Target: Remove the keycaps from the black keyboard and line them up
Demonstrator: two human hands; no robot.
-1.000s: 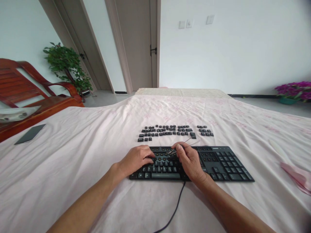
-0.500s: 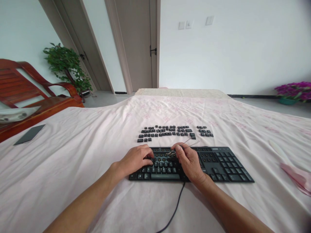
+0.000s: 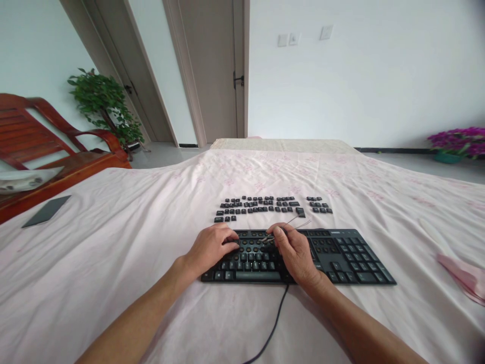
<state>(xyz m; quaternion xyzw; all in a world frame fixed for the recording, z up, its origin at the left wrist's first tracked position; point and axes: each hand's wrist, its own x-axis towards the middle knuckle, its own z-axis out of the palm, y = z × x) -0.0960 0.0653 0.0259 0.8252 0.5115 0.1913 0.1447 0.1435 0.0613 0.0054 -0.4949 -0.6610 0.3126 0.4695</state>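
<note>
A black keyboard (image 3: 257,276) lies in front of me, its upper rows partly bare of keycaps, with round switch mounts showing. My left hand (image 3: 214,246) is over the keyboard's left side, thumb and fingers drawn together. Whatever lies between those fingertips is too hidden to make out. In my right hand (image 3: 293,253) is a wire keycap puller (image 3: 303,223), gripped above the middle of the keyboard, its thin wires sticking out on both sides of the fingers. Beyond the keyboard, several loose black keycaps (image 3: 259,209) are laid out in rows on the cloth.
A pale pink cloth (image 3: 132,283) covers the surface. The keyboard cable (image 3: 278,316) runs toward me. At left lies a dark flat object (image 3: 46,211), near a wooden chair (image 3: 34,136). A pink cloth piece (image 3: 462,275) is at right.
My left thumb has moved up slightly and closed toward the fingers, uncovering a bare switch mount below it. My right hand and the keycap puller stay nearly still.
</note>
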